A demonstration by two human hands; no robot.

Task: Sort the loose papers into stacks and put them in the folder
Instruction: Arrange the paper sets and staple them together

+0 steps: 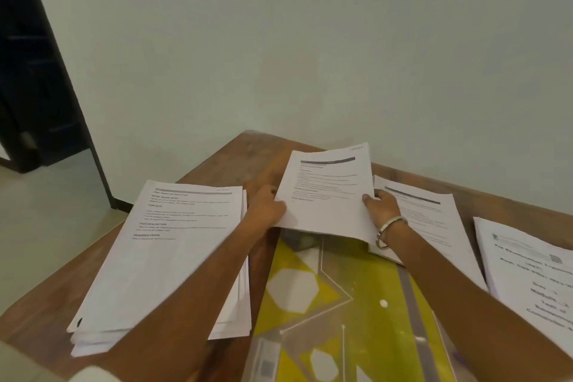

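Observation:
A thin set of printed papers (327, 192) is lifted above the table's middle. My left hand (265, 206) grips its left edge and my right hand (383, 206), with a silver bangle on the wrist, grips its right edge. Beneath it lies the yellow patterned folder (313, 298) with a clear strip along its right side. A thick paper stack (173, 254) lies to the left of the folder. A second stack (434, 226) sits to the right, partly under my right forearm. A third stack (527, 273) with larger print is at the far right.
The brown wooden table (257, 152) stands against a pale wall (310, 40), with its far corner near the top centre. A dark doorway (34, 87) opens at the left, beyond the table's left edge.

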